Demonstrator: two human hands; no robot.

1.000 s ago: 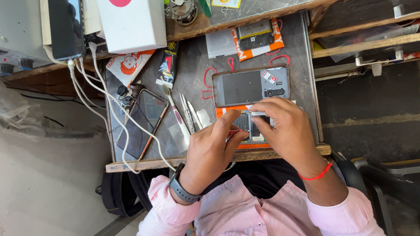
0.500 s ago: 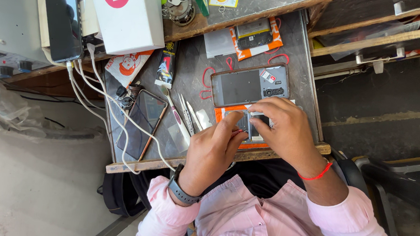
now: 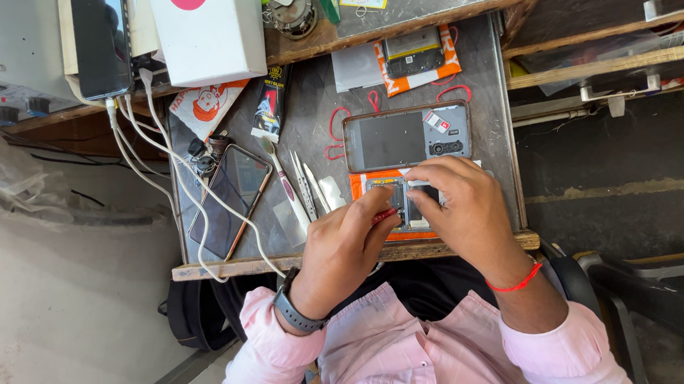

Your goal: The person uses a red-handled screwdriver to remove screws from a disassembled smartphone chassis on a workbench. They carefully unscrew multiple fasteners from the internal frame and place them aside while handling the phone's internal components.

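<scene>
Apparently, the opened phone lies under both hands.

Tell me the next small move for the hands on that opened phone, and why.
Probably keep the right hand pinning the opened phone on the orange mat while the left hand works its red-handled tool at the spot under its tip. Both hands already sit on the phone, and the tool tip looks to be on its inner parts; the exact part is too small to tell.
</scene>
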